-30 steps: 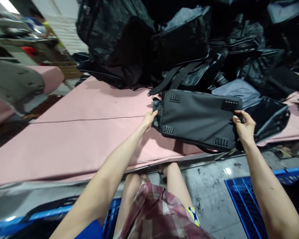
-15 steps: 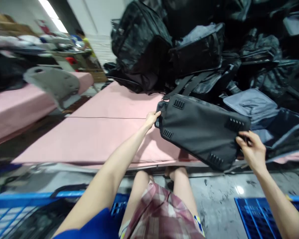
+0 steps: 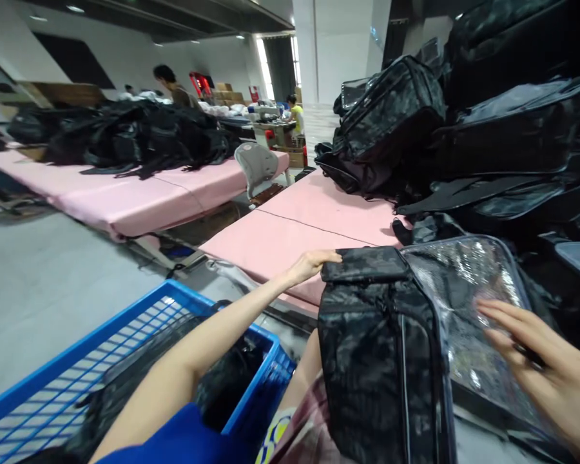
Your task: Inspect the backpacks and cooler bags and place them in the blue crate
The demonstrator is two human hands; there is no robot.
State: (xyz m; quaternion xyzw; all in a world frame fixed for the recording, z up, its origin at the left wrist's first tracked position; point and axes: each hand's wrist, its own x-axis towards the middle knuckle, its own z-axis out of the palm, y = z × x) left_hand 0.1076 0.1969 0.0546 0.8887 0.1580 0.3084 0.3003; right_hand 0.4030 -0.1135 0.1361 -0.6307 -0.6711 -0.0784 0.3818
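A dark camouflage backpack [image 3: 362,367] stands upright in front of my lap, its zips running down the side facing me. My left hand [image 3: 314,261] grips its top left corner, thumb and fingers closed on the fabric. A clear plastic panel with dark piping [image 3: 468,290] spreads out on the backpack's right side. Over that panel is my right hand [image 3: 546,367], fingers stretched out and holding nothing. Whether its fingertips touch the plastic I cannot tell.
A blue crate [image 3: 169,290] with dark bags inside stands at my left. More black bags [image 3: 381,122] are heaped on the pink table [image 3: 280,241]. Behind are a second pink table [image 3: 140,200], a grey chair [image 3: 256,164] and people [image 3: 297,116] farther off.
The view has swung left. The backpack has turned from its black underside to an upright position close to my lap. My right hand has let go of it; the left still grips it.
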